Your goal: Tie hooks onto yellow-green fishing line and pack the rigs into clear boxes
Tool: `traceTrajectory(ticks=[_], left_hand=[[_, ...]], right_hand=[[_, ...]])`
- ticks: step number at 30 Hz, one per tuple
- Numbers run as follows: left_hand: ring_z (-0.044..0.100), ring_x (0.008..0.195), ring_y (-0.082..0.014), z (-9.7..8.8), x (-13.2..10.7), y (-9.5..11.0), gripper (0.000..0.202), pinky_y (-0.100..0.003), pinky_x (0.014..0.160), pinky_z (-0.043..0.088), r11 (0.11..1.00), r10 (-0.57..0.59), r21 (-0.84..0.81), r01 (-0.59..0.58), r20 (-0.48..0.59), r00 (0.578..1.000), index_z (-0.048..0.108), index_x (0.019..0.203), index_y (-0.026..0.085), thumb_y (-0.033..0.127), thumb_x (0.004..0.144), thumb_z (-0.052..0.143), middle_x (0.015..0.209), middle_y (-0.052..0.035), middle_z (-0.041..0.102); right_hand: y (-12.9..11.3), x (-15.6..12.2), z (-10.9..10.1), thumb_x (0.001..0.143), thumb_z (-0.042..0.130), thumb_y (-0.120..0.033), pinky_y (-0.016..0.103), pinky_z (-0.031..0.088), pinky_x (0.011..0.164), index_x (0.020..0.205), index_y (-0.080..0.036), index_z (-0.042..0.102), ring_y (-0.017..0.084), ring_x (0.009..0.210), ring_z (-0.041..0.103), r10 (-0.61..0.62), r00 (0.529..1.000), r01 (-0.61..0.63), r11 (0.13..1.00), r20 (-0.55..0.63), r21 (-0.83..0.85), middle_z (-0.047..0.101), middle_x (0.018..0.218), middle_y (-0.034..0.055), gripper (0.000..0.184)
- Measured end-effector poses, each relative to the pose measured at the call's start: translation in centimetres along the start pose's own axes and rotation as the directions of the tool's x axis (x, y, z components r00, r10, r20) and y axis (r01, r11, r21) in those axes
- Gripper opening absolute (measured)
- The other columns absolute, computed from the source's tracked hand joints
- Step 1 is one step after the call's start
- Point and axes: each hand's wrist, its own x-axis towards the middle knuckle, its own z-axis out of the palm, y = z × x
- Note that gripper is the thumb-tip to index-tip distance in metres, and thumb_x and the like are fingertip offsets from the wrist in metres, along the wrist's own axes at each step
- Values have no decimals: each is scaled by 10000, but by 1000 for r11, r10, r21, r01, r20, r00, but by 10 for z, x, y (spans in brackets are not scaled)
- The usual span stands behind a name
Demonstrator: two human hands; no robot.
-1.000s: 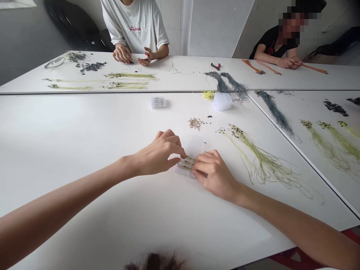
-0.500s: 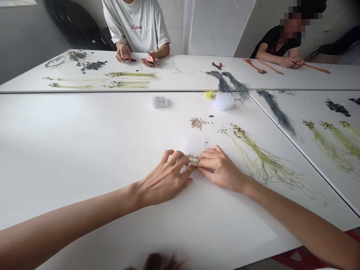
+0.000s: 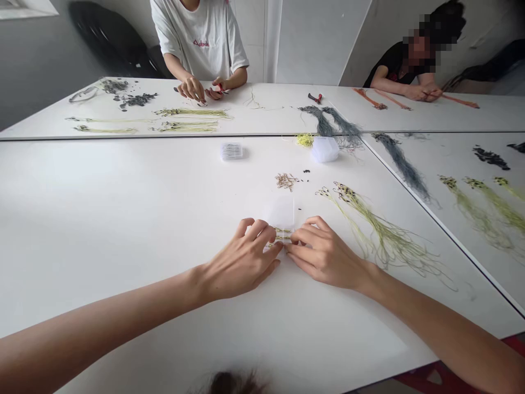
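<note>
My left hand (image 3: 241, 258) and my right hand (image 3: 326, 258) are close together, with fingertips touching a little bunch of yellow-green strings (image 3: 283, 235). I cannot tell if they pinch it tight. The bunch sits between my hands, by a clear flat plastic box (image 3: 282, 212), on the white table (image 3: 123, 219), near long green strings (image 3: 381, 243).

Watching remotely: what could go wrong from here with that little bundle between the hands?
The left hand and right hand press close around the small hooked line bundle, so a hook point might prick a finger. The loose yellow-green lines lie just beside the right hand and could snag on it.
</note>
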Motion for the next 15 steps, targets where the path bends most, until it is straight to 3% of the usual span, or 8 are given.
traceTrajectory(ticks=[7,15], left_hand=[[459,1016,-279,7,-6,-6,302,-470,870,364,1000,-21,-18,21,-38,999,589,1204,187,238,966,411,1112,-138,553],[478,1046,-290,5,-22,-22,288,-490,887,368,999,34,29,-31,-104,994,593,1198,230,223,928,494,1233,-149,540]], right_hand=[[1,-2,12,893,502,-106,341,381,778,648,-143,602,133,680,477,10,1000,-10,1000,-1,-16,559,723,35,267],[1,-3,11,907,496,-130,341,371,803,686,-149,610,130,689,480,42,999,-41,999,-3,24,552,722,26,249]])
